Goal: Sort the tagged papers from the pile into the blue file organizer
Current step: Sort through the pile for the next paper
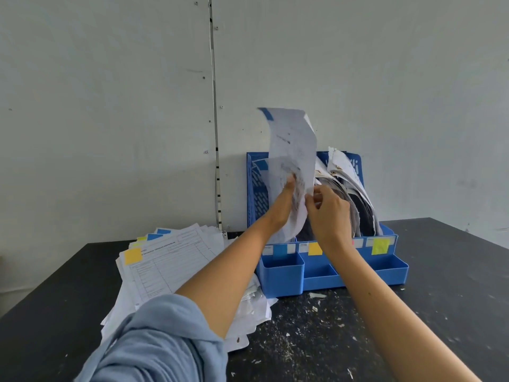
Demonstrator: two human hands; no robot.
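Note:
A blue file organizer (388,267) stands on the black table against the wall, its front labels carrying blue, orange and yellow-green tags. My left hand (283,204) and my right hand (329,216) both pinch a white paper with a blue tag (294,142), held upright over the organizer's leftmost slot with its lower edge down inside. The sheet bends at the top. Other slots hold worn papers (349,183). The pile of tagged papers (170,260) lies left of the organizer, an orange tag on the top sheet.
A grey wall rises straight behind the organizer. White paper scraps (316,296) litter the black table (454,271) in front of it. Low open compartments run along the organizer's front. My left sleeve covers the pile's near corner.

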